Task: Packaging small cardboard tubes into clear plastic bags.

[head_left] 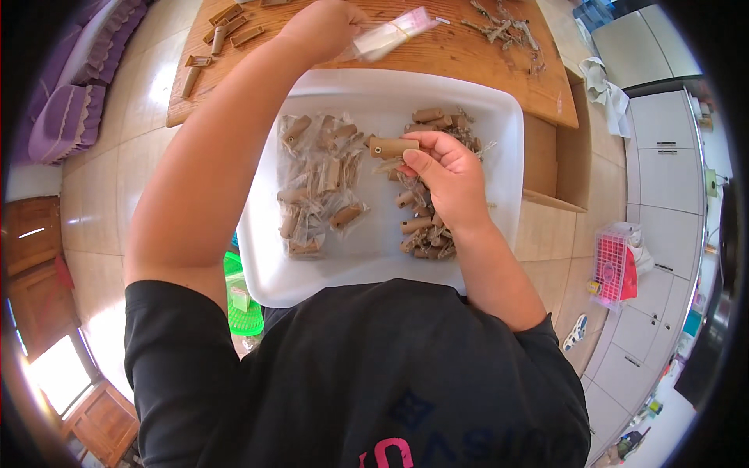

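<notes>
My right hand (446, 168) is closed, pinching a brown tube-shaped piece (392, 147) with a small ringed hole near its left end. It hangs above a white plastic tub (273, 269) in front of my body. Stretched out over the wooden table, my left hand (328, 30) has its fingers curled at the near-left end of a banded bundle of clear plastic bags (394, 35); its fingertips are partly hidden. Inside the tub, bagged brown pieces (320, 183) fill the left side. Loose brown tubes (425, 226) with stringy greyish bits lie on the right, partly behind my right hand.
The wooden table (460, 62) carries several brown pieces (226, 30) at far left and a tangle of greyish strands (511, 33) at far right. An open cardboard box (546, 160) stands right of the tub. A green basket (244, 312) sits below its left side.
</notes>
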